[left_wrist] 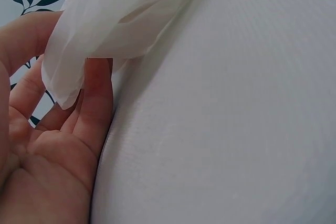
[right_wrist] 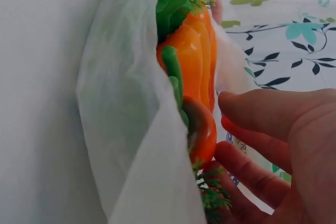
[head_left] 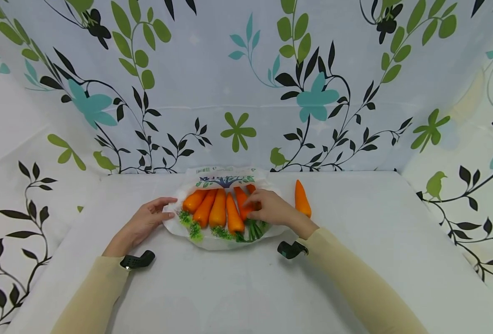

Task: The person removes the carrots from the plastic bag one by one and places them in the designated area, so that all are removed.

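Head view: a white bag (head_left: 221, 244) with a printed band lies on the surface (head_left: 213, 287), its mouth toward the person, in front of a leaf-patterned backdrop (head_left: 213, 76). Orange carrots (head_left: 218, 208) fan out in the bag mouth, narrow ends toward the backdrop, with green leaves (head_left: 196, 232) and green stems (head_left: 256, 230) at the near side. The left hand (head_left: 144, 222) is located at the left edge of the bag; the right hand (head_left: 273, 206) reaches over the carrots at the right side, fingers bent down at the rightmost of them. A separate carrot (head_left: 301, 197) lies on the surface to the right of the bag, beyond the right forearm, pointed end toward the backdrop. A black wrist device is worn on each wrist, below the cream sleeves. Left wrist view: the thin white bag edge passes between the digits of the left hand, which holds it; the fingertips are partly hidden by the bag material. Right wrist view: the fingertips of the right hand contact the outer carrot from the side, with the thumb near; whether the hand grasps it or is released cannot be determined.
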Tool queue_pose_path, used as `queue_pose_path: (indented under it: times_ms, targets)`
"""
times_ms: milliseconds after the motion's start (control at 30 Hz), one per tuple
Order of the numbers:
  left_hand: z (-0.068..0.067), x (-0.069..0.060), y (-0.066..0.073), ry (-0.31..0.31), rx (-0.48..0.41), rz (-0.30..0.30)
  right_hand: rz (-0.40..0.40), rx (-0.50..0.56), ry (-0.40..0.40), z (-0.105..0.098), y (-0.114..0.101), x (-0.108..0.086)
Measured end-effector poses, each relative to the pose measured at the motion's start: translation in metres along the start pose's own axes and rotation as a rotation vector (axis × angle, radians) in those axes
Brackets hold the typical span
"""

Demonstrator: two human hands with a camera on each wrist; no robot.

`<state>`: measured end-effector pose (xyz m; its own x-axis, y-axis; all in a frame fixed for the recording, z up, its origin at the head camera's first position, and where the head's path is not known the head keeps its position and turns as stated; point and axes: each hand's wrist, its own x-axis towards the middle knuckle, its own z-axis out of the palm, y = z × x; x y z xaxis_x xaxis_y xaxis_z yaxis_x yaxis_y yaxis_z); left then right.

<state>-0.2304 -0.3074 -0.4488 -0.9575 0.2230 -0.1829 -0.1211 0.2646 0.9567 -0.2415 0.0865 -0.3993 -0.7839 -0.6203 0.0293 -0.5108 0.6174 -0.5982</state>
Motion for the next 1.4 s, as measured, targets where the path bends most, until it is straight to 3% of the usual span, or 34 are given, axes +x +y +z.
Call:
queue_pose_path:
  times_ms: [133,367,633,1167,1400]
  targets:
    - [0.000,-0.001,0.001,0.002,0.011,0.005,0.009,-0.015,-0.011,0.002,-0.002,0.001]
    - [-0.002,-0.003,0.004,0.004,0.008,0.003,0.032,-0.157,-0.045,0.006,-0.007,0.002]
    - [-0.002,-0.002,0.001,-0.005,-0.009,0.008,0.046,-0.195,-0.071,0.010,-0.010,0.004]
    - [-0.002,0.001,-0.004,-0.003,-0.011,0.012,0.084,-0.121,-0.034,0.019,-0.006,0.003]
    - [-0.001,0.001,-0.003,-0.003,-0.015,0.003,0.090,-0.027,0.019,0.018,-0.007,-0.001]
